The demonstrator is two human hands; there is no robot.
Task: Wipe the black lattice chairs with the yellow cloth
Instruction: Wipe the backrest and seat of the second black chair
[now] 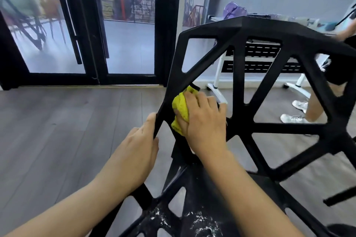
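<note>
The wiping is under way on 1 black chair [269, 48]. The right hand [204, 121] presses the yellow cloth [180, 106] against a slanted bar on the left side of the chair's back. Its fingers curl over the bunched-up cloth and grip it. The left hand [140, 152] holds the outer edge bar of the chair, with the thumb on top and the fingers curled behind, so the chair does not slide.

The next move, I think, is to rub the cloth along that bar and then go to the other bars. The back has many holes and crossing bars, so the cloth has to go around each one. That takes small, careful rubs.

The seat [192, 217] at the bottom has white specks and dust on it. That part looks dirty and is not yet wiped.

Behind the chair is a white table [217, 75] on wheels. A person's legs in white shoes [294, 118] are near the right side of the chair. That person could get in the way when the right side gets wiped. A black glass door [92, 44] stands well away on the left. The floor [67, 121] is grey wood.
</note>
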